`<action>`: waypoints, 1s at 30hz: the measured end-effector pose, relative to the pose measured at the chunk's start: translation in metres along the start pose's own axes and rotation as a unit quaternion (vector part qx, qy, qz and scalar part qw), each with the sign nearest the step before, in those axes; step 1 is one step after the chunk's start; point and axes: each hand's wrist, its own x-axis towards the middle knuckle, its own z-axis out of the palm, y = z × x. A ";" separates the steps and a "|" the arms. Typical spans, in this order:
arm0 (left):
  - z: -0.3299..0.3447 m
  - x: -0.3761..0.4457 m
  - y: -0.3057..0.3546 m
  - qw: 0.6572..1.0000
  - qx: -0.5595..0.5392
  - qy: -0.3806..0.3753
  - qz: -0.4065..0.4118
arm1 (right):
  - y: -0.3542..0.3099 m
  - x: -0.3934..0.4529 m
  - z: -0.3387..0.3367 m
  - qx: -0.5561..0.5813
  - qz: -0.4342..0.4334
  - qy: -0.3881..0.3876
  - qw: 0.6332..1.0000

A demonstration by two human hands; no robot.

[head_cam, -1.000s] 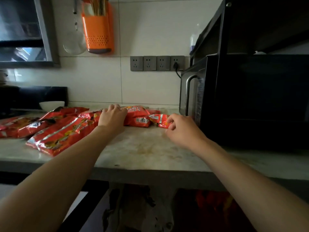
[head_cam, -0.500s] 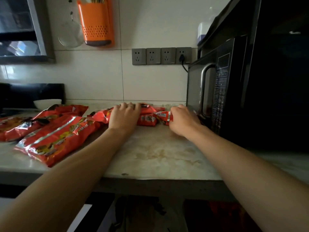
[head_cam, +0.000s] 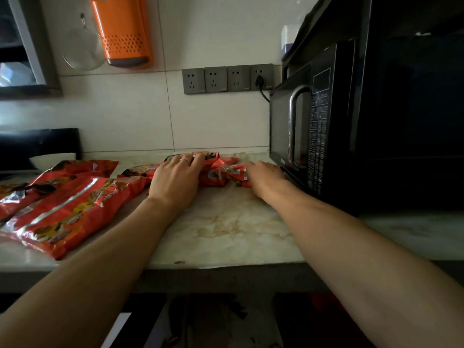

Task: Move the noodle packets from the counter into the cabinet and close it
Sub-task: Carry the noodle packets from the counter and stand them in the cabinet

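Two bare arms reach across a pale marble worktop (head_cam: 226,227). The left hand (head_cam: 175,179) lies palm-down, fingers fairly straight, on a heap of small red noodle packets (head_cam: 216,172) at the far edge. The right hand (head_cam: 263,174) touches the heap's right end beside a black microwave (head_cam: 313,121); its grip is hidden. Larger red packets (head_cam: 70,209) lie near left. An orange holder (head_cam: 123,31) of chopsticks hangs on the wall.

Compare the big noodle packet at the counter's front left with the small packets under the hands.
The big noodle packet is long, lies flat near the counter's front edge, and nothing touches it. The small packets are short and crumpled, heaped by the wall beside the microwave, with the left hand resting on them and the right hand at their right end. Both are red and lie on the counter.
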 end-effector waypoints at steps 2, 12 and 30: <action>-0.002 -0.002 0.002 1.000 -0.024 -0.013 -0.015 | -0.004 -0.015 -0.005 -0.014 -0.007 0.010 1.000; -0.022 -0.022 0.003 0.989 -0.119 -0.047 -0.071 | -0.015 -0.120 -0.046 0.104 -0.016 -0.028 0.994; -0.141 -0.144 0.070 0.974 -0.220 -0.035 -0.046 | 0.016 -0.281 -0.096 0.006 -0.053 0.075 0.996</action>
